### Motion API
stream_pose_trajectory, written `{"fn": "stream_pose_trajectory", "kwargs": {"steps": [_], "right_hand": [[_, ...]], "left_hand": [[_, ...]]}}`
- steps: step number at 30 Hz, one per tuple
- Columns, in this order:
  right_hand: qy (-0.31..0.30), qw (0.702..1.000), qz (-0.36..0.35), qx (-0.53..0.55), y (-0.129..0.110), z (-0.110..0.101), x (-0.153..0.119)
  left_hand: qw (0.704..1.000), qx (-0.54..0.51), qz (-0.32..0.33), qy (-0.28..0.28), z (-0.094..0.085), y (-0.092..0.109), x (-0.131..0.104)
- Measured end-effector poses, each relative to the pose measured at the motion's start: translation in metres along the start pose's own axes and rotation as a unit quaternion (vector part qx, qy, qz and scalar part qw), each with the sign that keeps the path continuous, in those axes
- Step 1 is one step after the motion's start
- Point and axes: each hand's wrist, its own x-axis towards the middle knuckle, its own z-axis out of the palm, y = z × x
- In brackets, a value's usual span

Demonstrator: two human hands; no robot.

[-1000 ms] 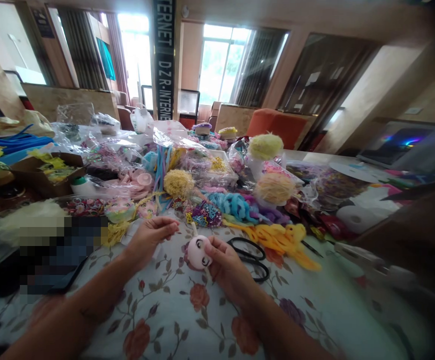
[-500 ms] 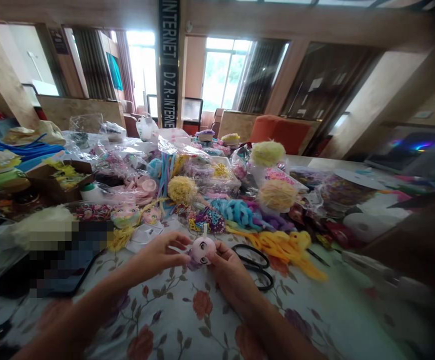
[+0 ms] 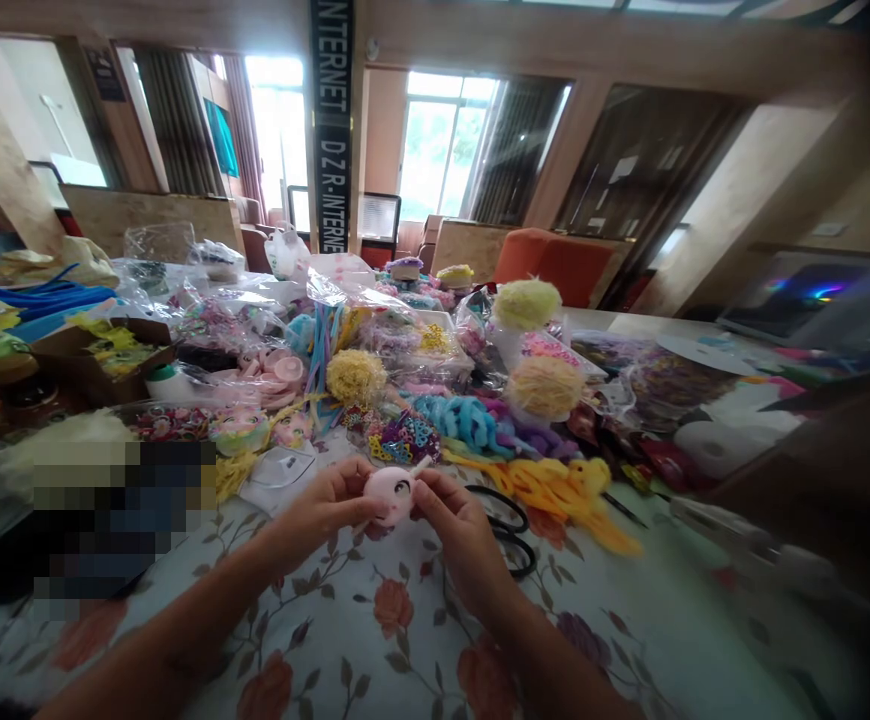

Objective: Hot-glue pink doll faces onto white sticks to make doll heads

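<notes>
A small pale pink doll head [image 3: 388, 497] with a painted eye is held above the flowered tablecloth [image 3: 345, 610]. My left hand [image 3: 336, 500] grips its left side, thumb across the front. On the other side, the thumb and fingers of my right hand [image 3: 450, 510] pinch the head near its edge. A short white stick-like piece [image 3: 421, 466] points up and right from between the fingers. Black-handled scissors [image 3: 517, 550] lie just right of my right hand, partly hidden by it.
Orange-yellow fluffy strips [image 3: 555, 492] lie right of the scissors. Behind are bagged beads [image 3: 405, 436], blue fluffy strips [image 3: 461, 425] and yellow pompoms [image 3: 356, 376]. A brown box [image 3: 135, 372] stands at the left, above a pixelated dark object [image 3: 120, 520].
My left hand has closed on the doll head, where before its fingers were apart beside it. The head has turned, and the white piece now tilts right. The view has shifted slightly.
</notes>
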Motion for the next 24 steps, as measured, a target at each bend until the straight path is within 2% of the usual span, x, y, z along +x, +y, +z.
{"fn": "stream_pose_trajectory", "kwargs": {"steps": [3, 8, 13, 17, 20, 24], "right_hand": [[-0.006, 0.999, -0.008, -0.038, 0.0, -0.002, 0.001], [0.04, 0.993, 0.026, -0.112, 0.008, -0.005, 0.0], [0.068, 0.992, -0.002, -0.106, 0.009, -0.003, 0.001], [0.03, 0.994, 0.022, -0.103, 0.008, -0.004, 0.004], [-0.013, 0.991, 0.042, -0.128, 0.01, -0.007, 0.006], [-0.028, 0.99, 0.005, -0.141, 0.013, -0.01, 0.01]], "left_hand": [[0.998, 0.054, -0.001, 0.014, 0.0, -0.002, -0.001], [0.984, 0.163, -0.013, 0.074, 0.001, -0.005, -0.002], [0.987, 0.13, -0.003, 0.091, -0.005, -0.007, 0.001], [0.989, 0.117, 0.025, 0.084, -0.013, -0.009, 0.003], [0.98, 0.169, 0.047, 0.098, -0.014, -0.009, 0.002], [0.975, 0.192, 0.046, 0.106, -0.012, -0.008, 0.002]]}}
